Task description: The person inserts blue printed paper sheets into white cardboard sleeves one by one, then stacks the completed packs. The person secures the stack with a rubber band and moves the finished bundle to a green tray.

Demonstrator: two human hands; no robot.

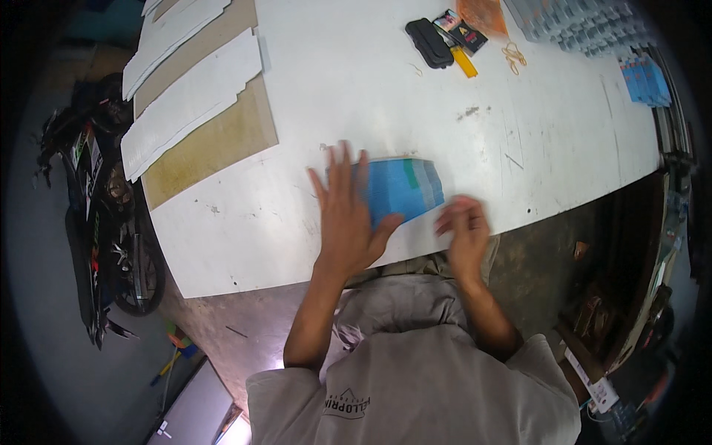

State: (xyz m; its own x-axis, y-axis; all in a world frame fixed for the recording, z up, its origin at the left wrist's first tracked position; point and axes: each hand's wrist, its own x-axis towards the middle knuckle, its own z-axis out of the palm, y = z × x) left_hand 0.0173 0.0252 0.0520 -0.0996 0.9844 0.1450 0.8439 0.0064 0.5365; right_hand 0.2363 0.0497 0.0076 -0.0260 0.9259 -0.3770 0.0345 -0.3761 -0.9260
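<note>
A flat blue printed piece (pixel 397 187), with a green band and a paler right end, lies on the white table near its front edge. Its right edge looks stepped, like layered sheets, though I cannot tell how many. My left hand (pixel 347 204) rests over its left end with fingers spread and thumb along the near edge. Just off the right end, my right hand (pixel 466 226) hovers at the table's edge. Its fingers are bent and smeared by motion, so whether anything is in them does not show.
White sheets (pixel 194 104) lie on brown boards (pixel 215 148) at the left. Toward the back are a black case (pixel 429 43), a yellow cutter (pixel 465 63) and rubber bands (pixel 513 55). Clear plastic pieces (pixel 586 22) and blue packets (pixel 645 80) occupy the far right. A motorbike (pixel 111 222) stands left.
</note>
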